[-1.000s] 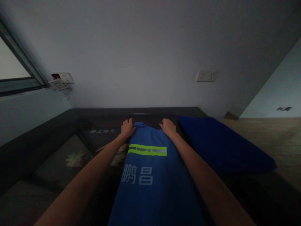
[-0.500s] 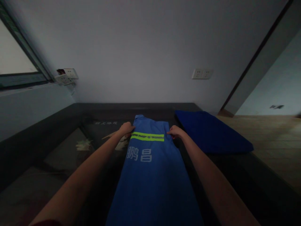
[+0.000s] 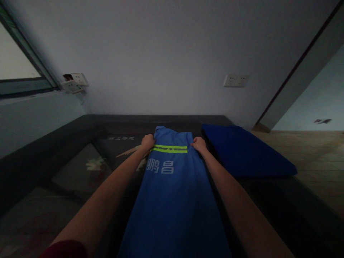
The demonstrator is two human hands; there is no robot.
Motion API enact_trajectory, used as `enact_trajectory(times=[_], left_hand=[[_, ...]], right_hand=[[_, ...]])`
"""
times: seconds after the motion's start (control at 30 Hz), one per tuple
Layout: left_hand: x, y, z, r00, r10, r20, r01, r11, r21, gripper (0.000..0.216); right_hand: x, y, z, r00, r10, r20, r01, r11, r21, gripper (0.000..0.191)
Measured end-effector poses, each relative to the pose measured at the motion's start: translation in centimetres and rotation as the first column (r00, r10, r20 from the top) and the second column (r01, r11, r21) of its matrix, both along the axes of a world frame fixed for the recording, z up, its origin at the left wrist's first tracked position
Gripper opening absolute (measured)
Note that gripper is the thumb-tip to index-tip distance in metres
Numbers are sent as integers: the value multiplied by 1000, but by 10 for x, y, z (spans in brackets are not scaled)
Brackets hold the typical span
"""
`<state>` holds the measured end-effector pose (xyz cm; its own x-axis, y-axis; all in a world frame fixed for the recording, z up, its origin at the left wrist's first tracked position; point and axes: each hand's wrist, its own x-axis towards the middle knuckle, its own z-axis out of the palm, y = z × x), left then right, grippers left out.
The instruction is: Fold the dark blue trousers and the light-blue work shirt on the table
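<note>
A blue work garment (image 3: 176, 200) with a yellow-green stripe and pale printed characters stretches lengthwise down the middle of the dark table (image 3: 156, 118). Its far end shows a collar-like fold. On the left edge, beside the stripe, my left hand (image 3: 148, 142) is closed with the fabric pinched in its fingers. Level with it, my right hand (image 3: 199, 144) pinches the right edge of the same garment. The near end of the garment runs out of view at the bottom.
A darker blue flat cloth or pad (image 3: 249, 152) lies on the table at the right. Behind the table is a pale wall with a socket pair (image 3: 236, 80); a loose socket (image 3: 72, 86) hangs at the left corner. Wooden floor (image 3: 322, 154) shows at the far right.
Both hands and the garment's far end sit slightly higher in view, still gripped at the same edges. The camera view has shifted a little.
</note>
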<state>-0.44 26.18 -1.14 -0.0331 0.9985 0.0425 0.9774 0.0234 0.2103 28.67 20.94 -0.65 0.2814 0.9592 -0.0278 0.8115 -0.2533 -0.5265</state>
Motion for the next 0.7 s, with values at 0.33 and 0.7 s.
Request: enact_trajectory(times=[0.33, 0.7], left_hand=[[-1, -9, 12, 999, -38, -15, 40, 990, 136, 37], [0, -138, -15, 669, -726, -160, 743, 656, 129, 52]], right_hand=[[-3, -8, 12, 991, 38, 127, -54, 991, 121, 46], [-24, -119, -21, 734, 526, 430, -622, 774, 116, 53]])
